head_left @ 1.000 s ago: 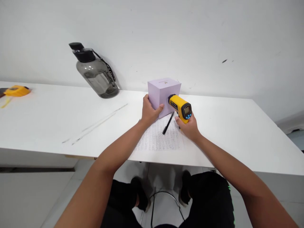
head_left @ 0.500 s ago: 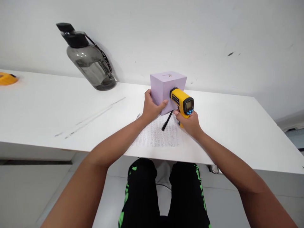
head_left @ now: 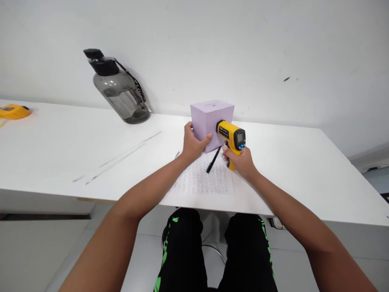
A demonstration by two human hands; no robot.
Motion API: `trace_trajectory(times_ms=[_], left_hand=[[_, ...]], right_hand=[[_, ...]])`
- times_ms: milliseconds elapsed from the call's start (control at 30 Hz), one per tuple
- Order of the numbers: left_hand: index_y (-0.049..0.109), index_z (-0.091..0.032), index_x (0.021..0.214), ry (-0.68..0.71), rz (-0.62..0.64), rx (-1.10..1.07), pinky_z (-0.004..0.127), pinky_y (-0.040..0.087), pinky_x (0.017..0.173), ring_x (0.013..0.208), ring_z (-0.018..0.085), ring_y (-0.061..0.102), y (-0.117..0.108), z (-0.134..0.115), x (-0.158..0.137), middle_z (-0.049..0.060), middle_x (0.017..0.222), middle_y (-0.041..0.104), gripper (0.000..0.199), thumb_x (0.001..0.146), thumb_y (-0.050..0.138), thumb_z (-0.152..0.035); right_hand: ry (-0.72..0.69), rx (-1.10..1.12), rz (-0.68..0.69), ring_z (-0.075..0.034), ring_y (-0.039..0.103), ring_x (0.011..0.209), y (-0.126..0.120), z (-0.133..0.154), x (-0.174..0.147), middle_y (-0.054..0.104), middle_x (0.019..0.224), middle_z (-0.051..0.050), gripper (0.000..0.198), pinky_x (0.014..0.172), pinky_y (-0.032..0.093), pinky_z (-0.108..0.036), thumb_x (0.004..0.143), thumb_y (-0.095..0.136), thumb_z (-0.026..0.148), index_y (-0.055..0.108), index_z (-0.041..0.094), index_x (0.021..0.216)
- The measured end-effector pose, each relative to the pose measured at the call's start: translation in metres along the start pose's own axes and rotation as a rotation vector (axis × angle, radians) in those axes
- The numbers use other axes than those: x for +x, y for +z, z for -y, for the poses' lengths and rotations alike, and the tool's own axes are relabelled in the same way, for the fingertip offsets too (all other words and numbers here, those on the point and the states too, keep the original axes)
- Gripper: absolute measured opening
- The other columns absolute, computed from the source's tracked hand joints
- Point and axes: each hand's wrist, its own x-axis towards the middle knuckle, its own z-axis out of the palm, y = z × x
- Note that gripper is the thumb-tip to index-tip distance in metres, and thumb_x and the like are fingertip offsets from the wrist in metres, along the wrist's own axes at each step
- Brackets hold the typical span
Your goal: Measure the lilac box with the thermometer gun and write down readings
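Note:
A lilac box (head_left: 199,121) stands at the back of the paper, and my left hand (head_left: 194,142) grips its left side with the thumb across the front corner. My right hand (head_left: 241,160) is wrapped round the handle of a yellow and black infrared thermometer (head_left: 229,132). Its nose is at the front face of the box; whether it touches I cannot tell. The small screen and blue buttons face me. Below the box a black pen (head_left: 213,160) lies on a sheet covered in writing (head_left: 197,178).
A grey see-through water bottle (head_left: 121,91) with a black lid stands at the back left by the wall (head_left: 194,48). A yellow-orange object (head_left: 15,111) lies at the far left of the white table (head_left: 291,166). Dark scuff lines mark the tabletop on the left.
The view has tilted, so the table and objects sit slightly lower in the picture. Both hands keep their hold on the box and the thermometer.

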Motion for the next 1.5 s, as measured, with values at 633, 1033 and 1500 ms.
trace_trajectory(times_ms=[633, 1033, 1500], left_hand=[[0.051, -0.030, 0.134, 0.050, 0.021, 0.017, 0.055, 0.057, 0.112, 0.130, 0.034, 0.066, 0.0010, 0.0007, 0.0003, 0.012, 0.140, 0.063, 0.093, 0.067, 0.099, -0.074], [0.054, -0.031, 0.133, 0.052, 0.013, 0.048, 0.057, 0.054, 0.115, 0.131, 0.035, 0.065, 0.0002, 0.0012, 0.0012, 0.011, 0.138, 0.064, 0.088, 0.068, 0.101, -0.068], [0.053, -0.030, 0.135, 0.050, 0.015, 0.021, 0.055, 0.056, 0.114, 0.132, 0.035, 0.066, 0.0018, 0.0013, 0.0013, 0.013, 0.141, 0.064, 0.094, 0.067, 0.100, -0.076]], right_hand=[[-0.023, 0.003, -0.027, -0.015, 0.058, 0.064, 0.0007, -0.0003, 0.0000, 0.064, 0.074, 0.004, 0.058, 0.065, 0.055, -0.036, 0.069, 0.099, 0.064, 0.071, 0.023, 0.099], [-0.037, -0.042, -0.006, -0.016, 0.060, 0.066, -0.0033, -0.0043, 0.0009, 0.065, 0.073, 0.003, 0.059, 0.066, 0.055, -0.035, 0.072, 0.098, 0.069, 0.071, 0.024, 0.097], [-0.064, -0.091, -0.031, -0.017, 0.061, 0.069, -0.0027, -0.0058, -0.0005, 0.066, 0.076, 0.002, 0.055, 0.068, 0.056, -0.037, 0.077, 0.094, 0.069, 0.068, 0.025, 0.097]])
